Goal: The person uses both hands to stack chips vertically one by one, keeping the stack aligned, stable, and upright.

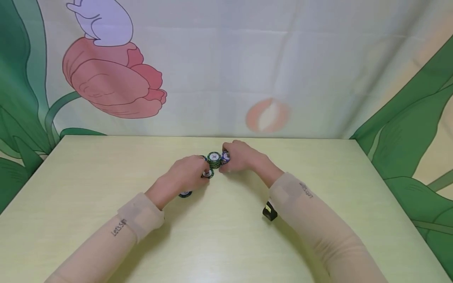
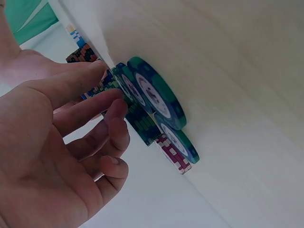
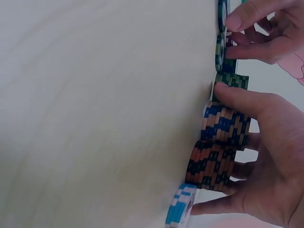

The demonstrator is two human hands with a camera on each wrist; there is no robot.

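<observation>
A green stack of poker chips (image 1: pixel 214 158) marked 20 stands between the two hands. My left hand (image 1: pixel 184 173) pinches at a green poker chip (image 1: pixel 210 173) in front of that stack, its tips right at the chip's rim. Another dark chip (image 1: pixel 185 194) lies below this hand, mostly hidden. My right hand (image 1: pixel 242 156) grips a blue-and-tan chip stack (image 3: pixel 224 124), thumb on the near side and fingers behind. Next to it stand an orange-and-black stack (image 3: pixel 210 165) and a light-blue-and-white stack (image 3: pixel 180 207), which a fingertip of this hand touches.
In the left wrist view, green chips (image 2: pixel 178 141) lie flat near a maroon-and-white stack (image 2: pixel 173 154). A black strap-like piece (image 1: pixel 270 213) shows beside the right sleeve. Behind the pale table (image 1: pixel 226 243) hangs a printed curtain (image 1: pixel 212 78), close beyond the chips.
</observation>
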